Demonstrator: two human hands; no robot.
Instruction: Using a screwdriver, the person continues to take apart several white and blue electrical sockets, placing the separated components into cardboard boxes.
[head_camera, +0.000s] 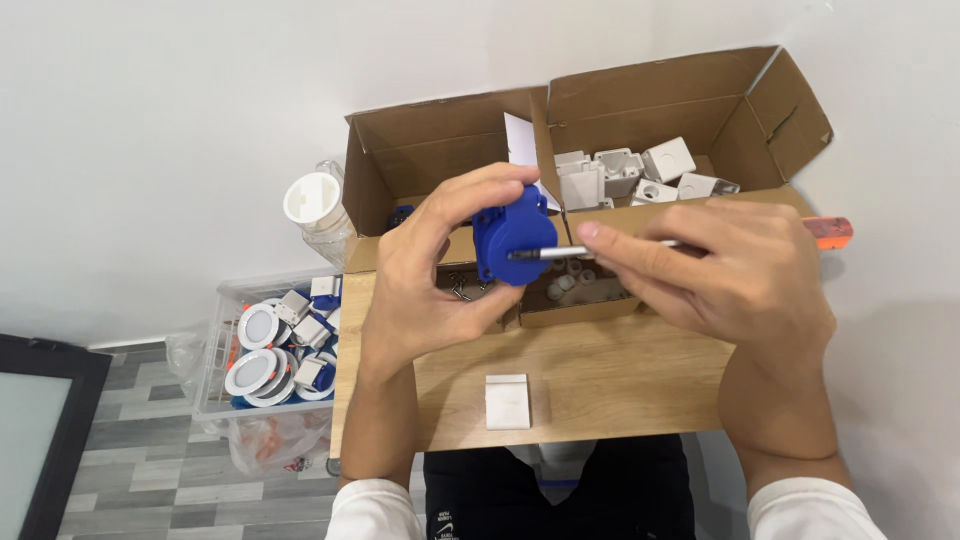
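**Blue socket part held over the wooden tabletop, screwdriver tip at its face**

Grey plank flooring (150, 440) shows at the far left, with a dark-framed panel (40, 440) in the lower corner. Beside the tabletop's left edge stands a clear plastic bin (215, 385) holding round white downlights (258, 326) and blue-and-white parts. Behind it, near the tabletop's back left corner, sits a white-capped clear container (315, 205).

Over the back half of the wooden tabletop (620, 385), the left hand (425, 285) holds a blue plastic socket part (512, 240): thumb beneath it, fingers curled over its top, closed firmly around it. An open cardboard box (420, 145) stands behind this hand at the back edge.

A small white square plate (507, 401) lies flat near the tabletop's front edge, apart from both hands.

The right hand (740, 275) pinches a screwdriver (560, 253) between thumb and fingers, closed on its shaft; the metal tip touches the blue part's face and the orange handle (832, 232) sticks out past the hand toward the right edge. Behind it, a second open cardboard box (760, 110) holds white plastic housings (635, 175).
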